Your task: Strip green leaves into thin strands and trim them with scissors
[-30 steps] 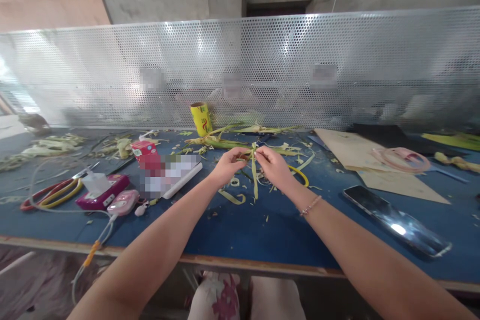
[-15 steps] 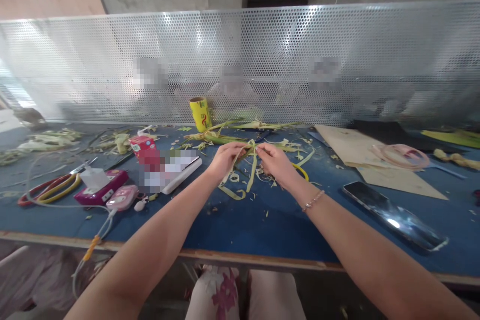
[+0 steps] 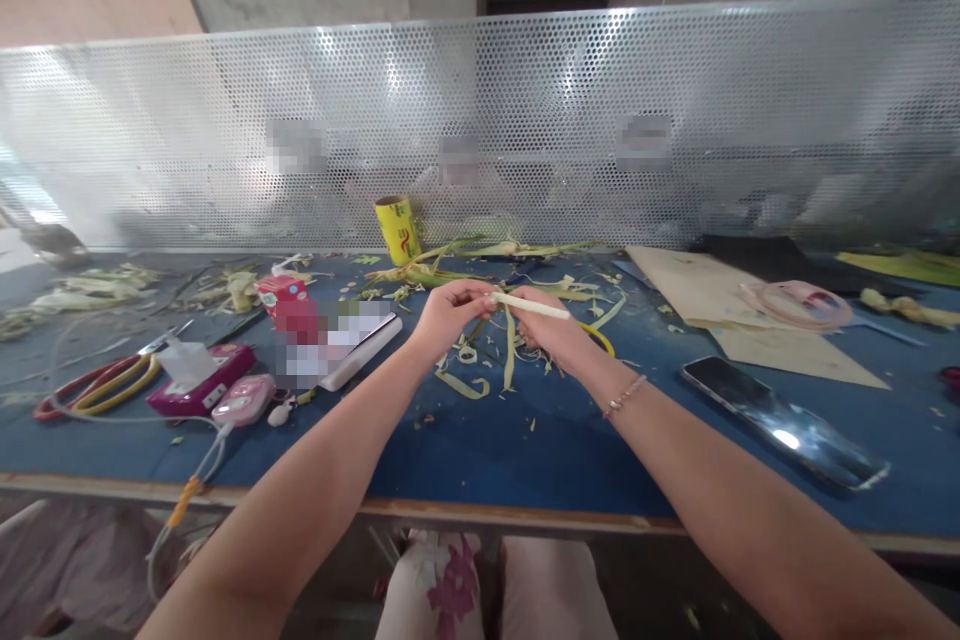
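Note:
My left hand [image 3: 452, 317] is closed in a pinch near the table's middle. Its thumb and fingertips grip one end of a pale husk strip [image 3: 534, 305], which stretches rightward over my other hand. Right beside it, my right hand [image 3: 551, 332] is closed too, its fingertips partly covered by that strip. Another narrow pale green husk strip [image 3: 510, 355] hangs below the fingertips. Whether the right fingers pinch this piece or the held one is hard to see. Curled husk scraps [image 3: 466, 386] lie on the blue tabletop under both hands.
A yellow roll [image 3: 397, 230] stands behind the hands by long husks [image 3: 431, 275]. Left are a red carton [image 3: 285, 298], a white device [image 3: 360, 360], a purple power strip [image 3: 202, 380] and scissors [image 3: 112, 385]. Right lie a phone [image 3: 784, 425] and brown paper [image 3: 697, 305]. A perforated screen [image 3: 525, 80] backs the table.
The pale strip now lies across the back of my right hand, where it did not show before. Both hands stay close together, and the view has shifted slightly.

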The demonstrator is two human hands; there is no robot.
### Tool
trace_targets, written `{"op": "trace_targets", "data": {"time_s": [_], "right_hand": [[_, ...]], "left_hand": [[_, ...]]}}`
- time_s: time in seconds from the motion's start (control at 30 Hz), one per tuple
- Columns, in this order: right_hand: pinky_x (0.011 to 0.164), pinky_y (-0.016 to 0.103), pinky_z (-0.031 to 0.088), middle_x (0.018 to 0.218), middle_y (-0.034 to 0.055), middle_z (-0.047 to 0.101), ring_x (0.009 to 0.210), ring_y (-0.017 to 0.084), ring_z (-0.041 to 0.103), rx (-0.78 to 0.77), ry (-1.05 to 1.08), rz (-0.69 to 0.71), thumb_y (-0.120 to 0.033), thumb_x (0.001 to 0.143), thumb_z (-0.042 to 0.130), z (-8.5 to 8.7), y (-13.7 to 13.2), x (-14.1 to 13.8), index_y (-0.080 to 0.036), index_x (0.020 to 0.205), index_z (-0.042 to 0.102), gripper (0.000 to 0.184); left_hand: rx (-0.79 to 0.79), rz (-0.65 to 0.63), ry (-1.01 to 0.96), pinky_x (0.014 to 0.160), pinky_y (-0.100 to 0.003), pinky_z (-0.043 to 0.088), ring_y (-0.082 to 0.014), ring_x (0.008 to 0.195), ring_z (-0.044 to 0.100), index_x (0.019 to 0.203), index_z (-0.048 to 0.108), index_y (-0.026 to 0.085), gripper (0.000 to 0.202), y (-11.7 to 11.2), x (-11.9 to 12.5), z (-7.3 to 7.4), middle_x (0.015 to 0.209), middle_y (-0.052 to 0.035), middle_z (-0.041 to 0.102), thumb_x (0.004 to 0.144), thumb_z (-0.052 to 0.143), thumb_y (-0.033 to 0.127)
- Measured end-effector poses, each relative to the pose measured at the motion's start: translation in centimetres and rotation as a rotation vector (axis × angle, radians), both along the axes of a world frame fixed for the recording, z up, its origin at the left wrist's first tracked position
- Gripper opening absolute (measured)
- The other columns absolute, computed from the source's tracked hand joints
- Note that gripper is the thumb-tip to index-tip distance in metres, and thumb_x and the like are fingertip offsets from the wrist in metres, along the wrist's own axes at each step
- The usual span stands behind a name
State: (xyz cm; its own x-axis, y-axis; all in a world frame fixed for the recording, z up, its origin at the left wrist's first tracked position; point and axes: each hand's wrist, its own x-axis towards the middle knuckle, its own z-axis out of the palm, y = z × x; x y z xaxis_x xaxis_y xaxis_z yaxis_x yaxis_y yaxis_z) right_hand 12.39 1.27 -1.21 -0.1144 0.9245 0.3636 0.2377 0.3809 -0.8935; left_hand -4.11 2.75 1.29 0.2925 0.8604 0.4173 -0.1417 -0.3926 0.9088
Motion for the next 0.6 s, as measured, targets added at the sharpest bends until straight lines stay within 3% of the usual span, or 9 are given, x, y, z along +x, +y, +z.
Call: {"op": "trace_targets", "data": {"time_s": [0.17,0.3,0.4,0.5,0.6], "right_hand": [[0.041,0.023,0.019,0.049,-0.0077,0.030,0.040,0.008,0.025,-0.011,0.027,-0.010,-0.045,0.080,0.051,0.0,0.0,-0.2,-0.021,0.081,0.055,0.024],[0.041,0.023,0.020,0.048,-0.0074,0.033,0.039,0.008,0.026,0.008,0.019,0.009,-0.045,0.080,0.051,0.3,-0.2,-0.3,-0.022,0.078,0.054,0.023],[0.039,0.023,0.017,0.046,-0.0086,0.029,0.037,0.007,0.022,-0.052,0.072,0.023,-0.046,0.080,0.051,0.5,-0.5,-0.4,-0.022,0.079,0.053,0.024],[0.037,0.022,0.014,0.043,-0.0099,0.024,0.035,0.007,0.019,-0.139,0.154,0.057,-0.048,0.078,0.053,0.8,-0.8,-0.5,-0.022,0.077,0.051,0.026],[0.037,0.021,0.014,0.042,-0.0108,0.023,0.035,0.006,0.018,-0.180,0.203,0.094,-0.048,0.077,0.056,1.1,-1.1,-0.5,-0.022,0.076,0.050,0.026]], "left_hand": [[0.115,0.085,0.168,0.054,-0.022,0.033,-0.0073,0.054,0.041,0.062,0.060,0.014,0.025,-0.3,0.0,0.2,0.057,0.0019,0.050,0.065,0.071,0.037],[0.231,0.105,0.208,0.064,-0.023,0.038,-0.0130,0.076,0.049,0.061,0.059,0.015,0.020,-0.6,0.0,0.1,0.080,-0.0035,0.053,0.065,0.069,0.032],[0.277,0.025,0.238,0.070,-0.025,0.040,-0.0181,0.090,0.049,0.067,0.066,0.017,0.010,-0.5,-0.4,0.1,0.095,-0.0071,0.055,0.068,0.061,0.026],[0.252,-0.075,0.207,0.067,-0.027,0.040,-0.0161,0.077,0.050,0.071,0.070,0.018,0.022,0.1,-0.8,0.0,0.093,-0.0069,0.059,0.065,0.049,0.017],[0.119,-0.079,0.173,0.057,-0.026,0.037,-0.0115,0.058,0.045,0.067,0.070,0.017,0.028,0.6,-0.9,0.0,0.069,-0.0036,0.058,0.060,0.044,0.012]]}}
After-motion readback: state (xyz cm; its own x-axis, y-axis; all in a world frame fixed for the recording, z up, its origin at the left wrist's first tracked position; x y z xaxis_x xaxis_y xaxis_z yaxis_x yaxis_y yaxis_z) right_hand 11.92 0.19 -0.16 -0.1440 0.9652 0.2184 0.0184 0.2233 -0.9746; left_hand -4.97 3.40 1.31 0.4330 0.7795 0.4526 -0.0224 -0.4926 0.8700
